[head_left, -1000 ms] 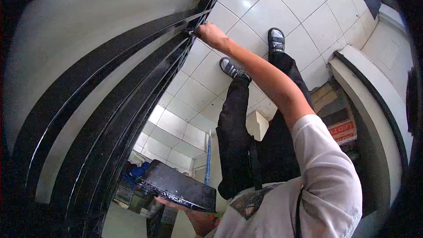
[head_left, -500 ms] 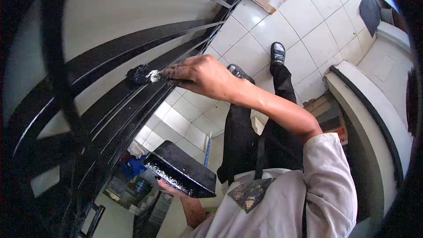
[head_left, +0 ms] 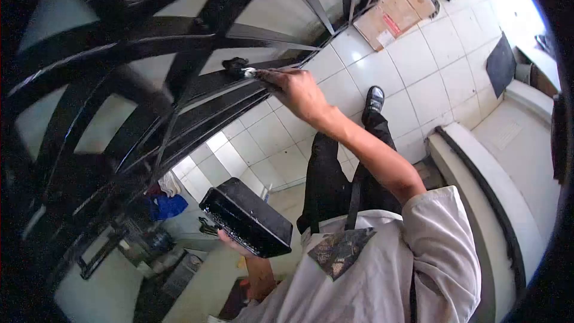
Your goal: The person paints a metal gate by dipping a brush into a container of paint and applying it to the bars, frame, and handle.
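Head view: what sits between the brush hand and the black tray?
Only white floor tiles show between the right hand, gripping the brush, and the black tray in the left hand; head view.

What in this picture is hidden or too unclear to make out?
Head view:
- The left hand: mostly hidden under the black tray.
- The brush handle: covered by the right hand.
- Tray's contents: not visible from this angle.
- The clutter behind the railing: blurred, too small.

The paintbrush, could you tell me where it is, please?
Upper centre of the head view: the right hand holds the paintbrush, bristles against the black railing.
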`<state>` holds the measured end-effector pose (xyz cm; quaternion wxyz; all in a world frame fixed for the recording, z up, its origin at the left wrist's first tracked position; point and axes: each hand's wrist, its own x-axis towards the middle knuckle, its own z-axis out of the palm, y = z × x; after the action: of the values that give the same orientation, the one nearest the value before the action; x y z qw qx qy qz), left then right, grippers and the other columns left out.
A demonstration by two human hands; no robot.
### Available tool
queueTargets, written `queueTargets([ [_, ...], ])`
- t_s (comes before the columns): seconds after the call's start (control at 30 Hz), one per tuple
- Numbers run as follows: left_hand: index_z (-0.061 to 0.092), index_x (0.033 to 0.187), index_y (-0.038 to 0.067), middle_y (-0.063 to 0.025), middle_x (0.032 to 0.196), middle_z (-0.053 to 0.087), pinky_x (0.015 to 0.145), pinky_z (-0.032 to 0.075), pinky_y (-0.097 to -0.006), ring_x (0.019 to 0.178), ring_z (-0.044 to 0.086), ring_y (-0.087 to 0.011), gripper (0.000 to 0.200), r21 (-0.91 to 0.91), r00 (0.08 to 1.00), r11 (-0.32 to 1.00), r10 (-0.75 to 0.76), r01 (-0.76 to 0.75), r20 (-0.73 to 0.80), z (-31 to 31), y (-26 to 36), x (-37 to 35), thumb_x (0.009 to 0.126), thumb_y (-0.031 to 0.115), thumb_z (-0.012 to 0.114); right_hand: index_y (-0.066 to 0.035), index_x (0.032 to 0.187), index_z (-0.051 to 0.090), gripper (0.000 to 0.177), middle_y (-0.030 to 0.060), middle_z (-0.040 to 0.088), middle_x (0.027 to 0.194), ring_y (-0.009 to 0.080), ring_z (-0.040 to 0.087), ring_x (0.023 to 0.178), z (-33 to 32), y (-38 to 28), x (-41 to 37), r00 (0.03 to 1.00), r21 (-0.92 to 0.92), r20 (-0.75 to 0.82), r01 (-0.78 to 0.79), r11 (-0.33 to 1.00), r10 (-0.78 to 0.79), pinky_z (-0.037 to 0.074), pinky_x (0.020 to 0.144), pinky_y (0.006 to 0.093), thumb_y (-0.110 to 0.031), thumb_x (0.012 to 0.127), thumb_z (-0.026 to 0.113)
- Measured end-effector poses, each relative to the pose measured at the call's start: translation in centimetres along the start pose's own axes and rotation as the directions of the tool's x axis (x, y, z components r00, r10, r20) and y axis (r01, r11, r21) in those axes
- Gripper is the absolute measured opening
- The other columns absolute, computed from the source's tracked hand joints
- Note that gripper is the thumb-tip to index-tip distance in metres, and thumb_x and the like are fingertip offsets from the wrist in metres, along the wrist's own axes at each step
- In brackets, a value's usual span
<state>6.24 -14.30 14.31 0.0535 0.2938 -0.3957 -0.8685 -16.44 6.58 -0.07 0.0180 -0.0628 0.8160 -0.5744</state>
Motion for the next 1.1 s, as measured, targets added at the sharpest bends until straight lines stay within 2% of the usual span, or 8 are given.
queueTargets([
  [0.23,0.044,0.13,0.008,-0.0135,0.127,0.051,0.091,0.048,-0.0502,0.11,0.054,-0.0316,0.061,0.023,0.985,0.999,0.028,-0.024,-0.168,-0.2,2.3,-4.4,0.089,0.053,0.043,-0.006,0.108,0.065,0.03,0.0191,0.065,0.095,0.0361,0.063,0.08,-1.8,-8.2,-1.5,0.981,0.219,-0.137,0.168,0.961,-0.14,0.051,0.071,0.0388,-0.011,0.079,0.067],
  [0.3,0.045,0.129,0.008,-0.013,0.127,0.051,0.089,0.049,-0.0496,0.109,0.055,-0.0308,0.059,0.003,0.976,0.998,0.066,-0.067,-0.209,-0.2,2.9,-4.1,0.09,0.053,0.042,-0.005,0.107,0.065,0.028,0.0195,0.065,0.094,0.0367,0.062,0.082,-0.6,-6.8,-0.9,1.0,0.106,0.004,-0.028,0.994,0.028,0.051,0.072,0.0399,-0.011,0.08,0.065],
  [0.4,0.047,0.128,0.011,-0.0118,0.125,0.052,0.088,0.05,-0.0486,0.108,0.056,-0.0291,0.055,-0.092,0.988,0.984,0.149,-0.152,-0.044,1.0,2.8,-5.4,0.091,0.051,0.041,-0.005,0.106,0.065,0.027,0.0198,0.064,0.096,0.037,0.062,0.085,-0.7,-6.3,-0.9,0.996,-0.016,0.074,-0.056,0.998,0.057,0.051,0.073,0.041,-0.012,0.08,0.064],
  [0.67,0.048,0.127,0.014,-0.0098,0.123,0.055,0.088,0.05,-0.0488,0.105,0.057,-0.0291,0.05,-0.05,0.962,0.991,0.106,-0.122,-0.252,5.4,2.2,-5.3,0.092,0.049,0.039,-0.007,0.108,0.065,0.028,0.0153,0.065,0.103,0.0344,0.062,0.09,-8.5,-12.7,-1.6,0.96,0.073,0.089,0.258,0.963,-0.264,0.051,0.079,0.0382,-0.014,0.082,0.063],
  [0.77,0.049,0.127,0.013,-0.0104,0.122,0.055,0.089,0.05,-0.0486,0.105,0.057,-0.0295,0.05,-0.044,0.95,0.985,0.148,-0.166,-0.274,7.1,2.1,-5.7,0.092,0.048,0.039,-0.006,0.11,0.064,0.031,0.0145,0.065,0.104,0.0302,0.063,0.091,-11.8,-14.7,-1.5,0.928,-0.078,0.071,0.37,0.926,-0.365,0.052,0.078,0.0362,-0.012,0.079,0.063],
  [0.9,0.05,0.125,0.011,-0.0114,0.12,0.056,0.089,0.05,-0.0483,0.106,0.057,-0.0298,0.049,-0.1,0.991,0.987,0.116,-0.123,-0.068,7.5,2.6,-6.3,0.093,0.046,0.039,-0.006,0.092,0.065,0.017,0.0151,0.064,0.092,0.0283,0.063,0.088,-13.0,-16.8,2.5,0.803,-0.456,0.275,0.594,0.663,-0.529,0.054,0.069,0.037,-0.007,0.075,0.06],
  [0.93,0.052,0.123,0.01,-0.0117,0.119,0.057,0.09,0.05,-0.0479,0.106,0.057,-0.0296,0.049,-0.076,0.986,0.983,0.165,-0.165,-0.012,7.1,2.5,-6.2,0.093,0.046,0.04,-0.007,0.085,0.063,0.009,0.0135,0.064,0.09,0.0265,0.064,0.087,-14.1,-19.0,3.1,0.777,-0.484,0.489,0.62,0.618,-0.397,0.055,0.067,0.0361,-0.01,0.077,0.059],
  [1.1,0.053,0.122,0.009,-0.0119,0.118,0.058,0.09,0.05,-0.0481,0.106,0.058,-0.0293,0.048,-0.13,0.978,0.97,0.205,-0.207,-0.03,8.1,2.7,-6.2,0.093,0.045,0.04,-0.006,0.095,0.062,0.02,0.0135,0.064,0.1,0.0271,0.06,0.101,-9.9,-17.1,4.1,0.627,-0.455,0.602,0.778,0.433,-0.495,0.057,0.069,0.0341,-0.006,0.076,0.057],
])
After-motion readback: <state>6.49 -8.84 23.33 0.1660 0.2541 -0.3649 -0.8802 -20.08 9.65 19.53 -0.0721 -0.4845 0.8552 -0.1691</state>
